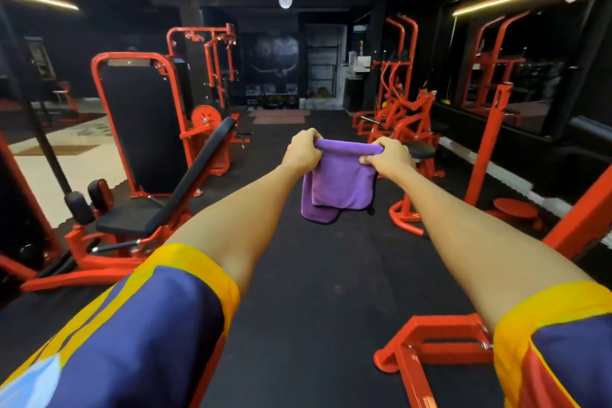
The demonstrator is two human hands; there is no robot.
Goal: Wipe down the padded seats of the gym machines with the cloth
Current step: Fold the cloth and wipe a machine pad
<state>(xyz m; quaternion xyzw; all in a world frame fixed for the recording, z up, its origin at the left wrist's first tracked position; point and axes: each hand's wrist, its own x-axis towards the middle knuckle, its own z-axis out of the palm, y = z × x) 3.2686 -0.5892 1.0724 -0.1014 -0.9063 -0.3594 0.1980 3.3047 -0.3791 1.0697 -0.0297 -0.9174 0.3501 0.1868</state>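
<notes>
**Cloth held out over the gym floor**

Both arms reach forward. The left hand (303, 151) and the right hand (387, 156) each grip a top corner of the purple cloth (337, 185), fingers curled round its rolled upper edge (the rest hangs folded below). A padded seat (132, 214) on an orange machine stands well apart at left.

You hold the purple cloth (341, 182) at the centre of the frame, folded double and hanging from its top edge, which your left hand (303, 151) and right hand (389, 156) grip, while a black padded seat (132, 215) lies at the lower left, well apart.
</notes>
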